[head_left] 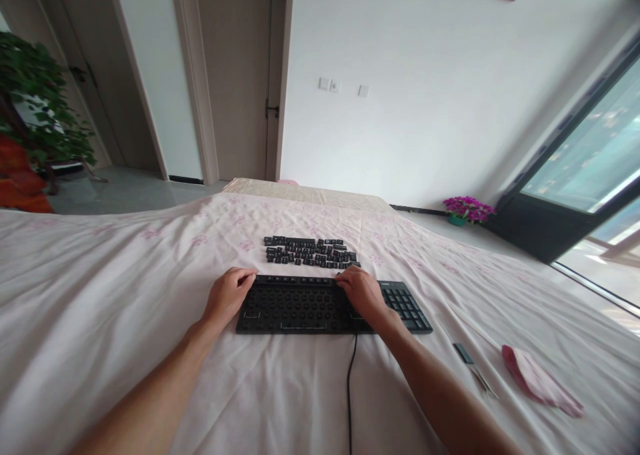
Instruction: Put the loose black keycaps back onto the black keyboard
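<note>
I see a black keyboard (320, 305) on the bed (100, 295), most keycaps removed, only the number pad still filled. My left hand (227, 296) and right hand (361, 291) rest loosely curled on its far corners, grasping nothing. Loose keycaps (310, 251) lie just behind; their writing is too small to read.

A bed (100, 295) under a pale floral sheet fills the room. To the right on it lie a pink cloth (543, 379) and, just beside it, a small tool (475, 368). Pink flowers (467, 209) sit by the window (590, 155); a green plant (40, 101) stands near the doors (235, 75).
</note>
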Available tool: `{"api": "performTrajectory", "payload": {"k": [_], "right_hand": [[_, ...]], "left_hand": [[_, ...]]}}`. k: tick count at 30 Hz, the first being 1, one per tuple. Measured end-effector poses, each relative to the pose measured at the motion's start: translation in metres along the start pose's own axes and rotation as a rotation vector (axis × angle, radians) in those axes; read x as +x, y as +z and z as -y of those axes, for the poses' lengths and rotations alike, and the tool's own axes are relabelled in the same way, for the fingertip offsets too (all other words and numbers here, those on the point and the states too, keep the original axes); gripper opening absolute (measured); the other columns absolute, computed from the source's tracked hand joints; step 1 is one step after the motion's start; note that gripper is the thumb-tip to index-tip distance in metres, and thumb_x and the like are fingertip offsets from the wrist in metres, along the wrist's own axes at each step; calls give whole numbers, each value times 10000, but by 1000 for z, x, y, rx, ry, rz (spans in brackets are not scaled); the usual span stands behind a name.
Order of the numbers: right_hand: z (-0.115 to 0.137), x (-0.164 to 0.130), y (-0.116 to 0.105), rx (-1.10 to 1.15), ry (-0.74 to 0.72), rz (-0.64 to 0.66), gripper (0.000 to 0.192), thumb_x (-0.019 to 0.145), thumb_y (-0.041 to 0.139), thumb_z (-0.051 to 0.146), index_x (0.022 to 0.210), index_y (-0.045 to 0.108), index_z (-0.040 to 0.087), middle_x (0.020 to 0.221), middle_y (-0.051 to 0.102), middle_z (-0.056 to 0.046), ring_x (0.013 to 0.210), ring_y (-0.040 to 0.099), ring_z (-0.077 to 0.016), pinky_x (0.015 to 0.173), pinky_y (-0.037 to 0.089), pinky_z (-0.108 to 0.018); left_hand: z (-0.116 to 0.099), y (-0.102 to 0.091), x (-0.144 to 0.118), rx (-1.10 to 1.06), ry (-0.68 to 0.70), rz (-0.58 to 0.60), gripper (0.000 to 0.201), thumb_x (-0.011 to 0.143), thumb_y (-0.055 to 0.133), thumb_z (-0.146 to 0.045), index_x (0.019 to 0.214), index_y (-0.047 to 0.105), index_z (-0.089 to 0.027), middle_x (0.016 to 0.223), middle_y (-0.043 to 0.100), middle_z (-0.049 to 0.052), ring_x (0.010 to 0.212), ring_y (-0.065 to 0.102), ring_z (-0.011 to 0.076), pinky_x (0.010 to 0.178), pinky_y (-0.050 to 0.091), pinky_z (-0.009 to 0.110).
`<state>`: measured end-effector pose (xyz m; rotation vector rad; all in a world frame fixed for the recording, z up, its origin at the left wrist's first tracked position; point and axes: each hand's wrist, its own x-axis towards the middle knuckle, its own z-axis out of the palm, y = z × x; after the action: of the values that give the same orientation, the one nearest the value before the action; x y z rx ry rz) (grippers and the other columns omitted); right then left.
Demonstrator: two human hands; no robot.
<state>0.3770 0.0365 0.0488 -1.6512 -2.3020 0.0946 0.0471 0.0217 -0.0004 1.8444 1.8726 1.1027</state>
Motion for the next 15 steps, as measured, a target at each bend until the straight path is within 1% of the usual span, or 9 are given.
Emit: {"api": "performTrajectory", "payload": {"k": [5,9,15], "right_hand": [[-7,5,3,94,1,-25,226,882,527,227,945,744,225,984,677,-33,923,610,-162,843,419,-245],[-14,6,6,162,41,-72,218,876,532,237,924,744,227,965,689,-27,912,617,-160,849,426,-249],[-16,7,9,151,23,-70,212,876,542,247,926,747,228,961,688,-28,898,615,-161,846,432,-255]], "left_hand": [[0,0,1,2,-2,0,328,847,481,-359,977,743,-211,1062,731,42,996,665,200,861,488,261],[-2,-1,0,5,1,-7,320,838,485,-348,960,748,-214,1048,737,37,987,670,201,860,489,266],[-4,-2,0,7,-2,-13,315,833,490,-345,952,748,-210,1041,739,34,977,675,204,854,493,270]]}}
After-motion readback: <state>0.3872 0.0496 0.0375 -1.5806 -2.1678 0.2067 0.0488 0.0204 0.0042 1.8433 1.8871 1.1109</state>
